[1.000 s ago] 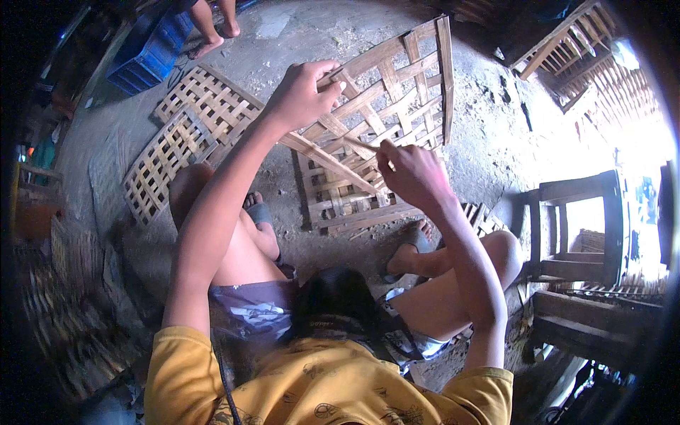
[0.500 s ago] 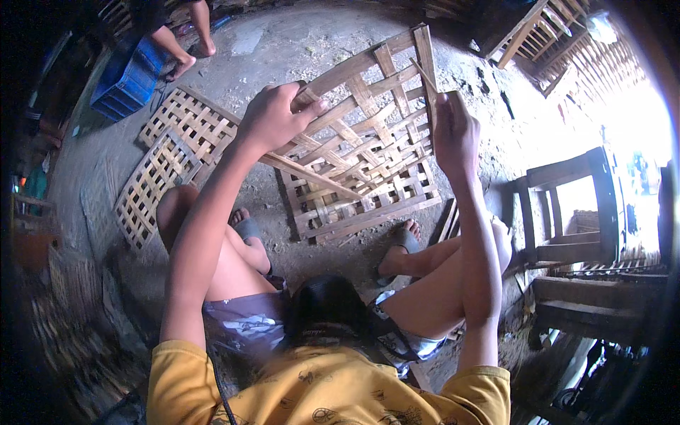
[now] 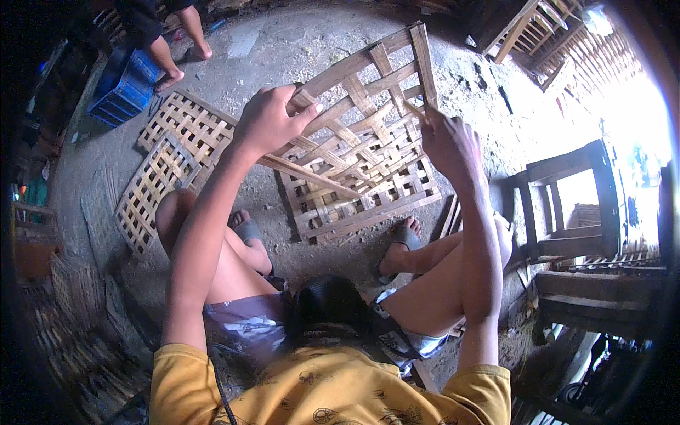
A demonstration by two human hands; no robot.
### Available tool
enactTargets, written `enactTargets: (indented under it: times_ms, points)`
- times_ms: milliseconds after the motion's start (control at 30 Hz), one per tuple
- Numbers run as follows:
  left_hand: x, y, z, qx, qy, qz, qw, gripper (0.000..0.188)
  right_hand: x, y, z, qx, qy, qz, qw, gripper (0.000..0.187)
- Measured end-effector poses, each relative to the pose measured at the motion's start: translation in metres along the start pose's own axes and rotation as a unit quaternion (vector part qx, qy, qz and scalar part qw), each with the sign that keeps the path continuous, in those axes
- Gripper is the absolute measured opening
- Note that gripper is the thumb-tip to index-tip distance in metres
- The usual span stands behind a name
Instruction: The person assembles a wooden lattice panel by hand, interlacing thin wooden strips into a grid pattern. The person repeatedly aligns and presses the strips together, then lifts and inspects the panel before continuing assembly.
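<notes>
My left hand (image 3: 273, 120) is closed on the left edge of a raised woven bamboo panel (image 3: 365, 88), its thumb on the near face. The panel is a framed lattice of flat strips, held tilted above the floor. At its right edge is my right hand (image 3: 453, 145), closed around a thin bamboo strip (image 3: 414, 110) whose tip points up and left across the lattice. Whether these fingers also touch the frame, I cannot tell. Beneath, a second woven panel (image 3: 333, 228) lies on the floor between my feet, partly hidden by the raised one.
More woven panels (image 3: 152, 188) overlap on the floor at the left. Behind them stands a blue crate (image 3: 124, 88), beside another person's bare feet (image 3: 170, 80). A wooden stool-like frame (image 3: 567, 244) is at my right. Slatted woodwork (image 3: 528, 32) stands at the far right.
My right hand has shifted slightly left and turned inward, bringing the thin strip lower and across the lattice. My left hand and the panel have hardly moved.
</notes>
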State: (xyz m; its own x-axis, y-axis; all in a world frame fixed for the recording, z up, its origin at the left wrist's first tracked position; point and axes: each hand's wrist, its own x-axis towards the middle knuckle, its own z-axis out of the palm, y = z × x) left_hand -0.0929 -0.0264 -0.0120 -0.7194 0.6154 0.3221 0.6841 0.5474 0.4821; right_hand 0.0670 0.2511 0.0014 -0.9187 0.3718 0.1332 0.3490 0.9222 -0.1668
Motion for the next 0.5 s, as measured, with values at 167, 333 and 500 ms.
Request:
enactTargets:
  times_ms: [167, 333, 500]
  points:
    - [0.008, 0.009, 0.011, -0.041, 0.002, 0.01, 0.999, 0.037, 0.003, 0.037, 0.001, 0.021, -0.123, 0.039, 0.991, 0.033]
    - [0.002, 0.011, 0.008, -0.034, 0.003, 0.01, 0.999, 0.036, 0.004, 0.034, -0.005, 0.173, -0.046, -0.001, 0.984, 0.027]
    - [0.012, 0.01, 0.019, -0.063, 0.005, 0.03, 0.998, 0.037, 0.011, 0.058, 0.007, 0.203, -0.011, -0.02, 0.979, 0.024]
